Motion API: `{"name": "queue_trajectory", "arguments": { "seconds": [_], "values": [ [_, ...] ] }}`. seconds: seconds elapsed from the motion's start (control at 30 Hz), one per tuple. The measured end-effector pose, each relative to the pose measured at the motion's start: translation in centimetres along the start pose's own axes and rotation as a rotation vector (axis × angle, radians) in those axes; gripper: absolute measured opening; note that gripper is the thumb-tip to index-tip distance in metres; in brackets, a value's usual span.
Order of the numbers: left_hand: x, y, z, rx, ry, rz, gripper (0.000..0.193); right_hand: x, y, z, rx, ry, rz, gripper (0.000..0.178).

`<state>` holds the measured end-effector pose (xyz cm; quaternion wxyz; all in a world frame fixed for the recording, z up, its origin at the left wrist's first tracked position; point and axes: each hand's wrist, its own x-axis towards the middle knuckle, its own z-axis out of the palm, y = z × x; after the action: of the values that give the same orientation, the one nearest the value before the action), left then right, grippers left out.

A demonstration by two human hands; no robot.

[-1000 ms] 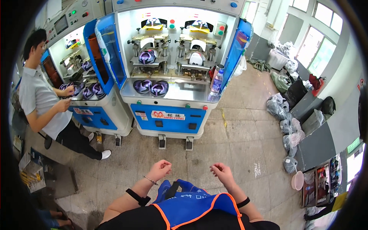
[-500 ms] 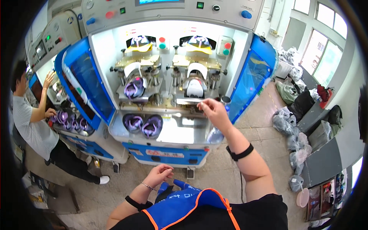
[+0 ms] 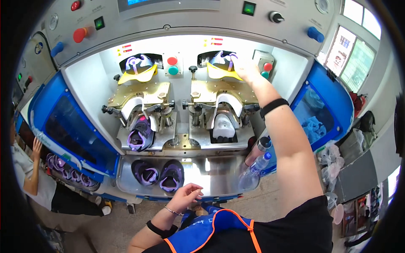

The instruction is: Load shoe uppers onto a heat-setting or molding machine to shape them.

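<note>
My right hand reaches into the lit machine and touches the side of a purple-and-dark shoe upper above the right yellow holder. Glare washes out its fingers, so their grip is unclear. My left hand hovers low in front of the metal tray, loosely curled, fingers apart and holding nothing. Another shoe upper sits above the left yellow holder. Below it, a purple shoe upper is on the left station. The right station bears a bare pale last. Two more uppers lie on the tray.
Blue side doors flank the machine. A clear bottle and a metal-topped flask stand at the tray's right end. Red and green push-buttons are inside. A co-worker stands at the left.
My right hand has moved up from the front of the right station to the upper shoe upper. My view has come closer to the machine. The left hand stays low.
</note>
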<state>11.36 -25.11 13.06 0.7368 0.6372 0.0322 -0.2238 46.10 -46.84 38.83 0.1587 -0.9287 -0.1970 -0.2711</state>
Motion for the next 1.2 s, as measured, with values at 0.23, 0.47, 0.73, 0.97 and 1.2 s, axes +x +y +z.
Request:
{"name": "queue_trajectory", "arguments": {
  "seconds": [0.23,0.47,0.73,0.97,1.2],
  "values": [
    [7.7,5.3,-1.1,-0.010,-0.146,0.093,0.024,-4.1,0.4,2.1,-0.058,0.217,-0.150,0.027],
    [12.2,7.6,1.3,-0.383,-0.294,0.082,0.035,-28.1,-5.0,5.9,0.126,0.168,-0.038,0.019],
    [18.0,6.6,2.6,-0.665,-0.307,0.087,0.028,-25.7,-4.3,5.8,-0.010,0.187,0.023,0.034],
    [20.5,7.2,1.9,-0.645,-0.346,0.137,0.030,-20.9,-2.8,8.6,0.066,0.001,0.063,0.049],
    [20.4,7.6,1.7,-0.595,-0.279,0.078,0.036,-20.9,-3.1,9.5,0.176,0.026,0.111,0.041]
  ]
}}
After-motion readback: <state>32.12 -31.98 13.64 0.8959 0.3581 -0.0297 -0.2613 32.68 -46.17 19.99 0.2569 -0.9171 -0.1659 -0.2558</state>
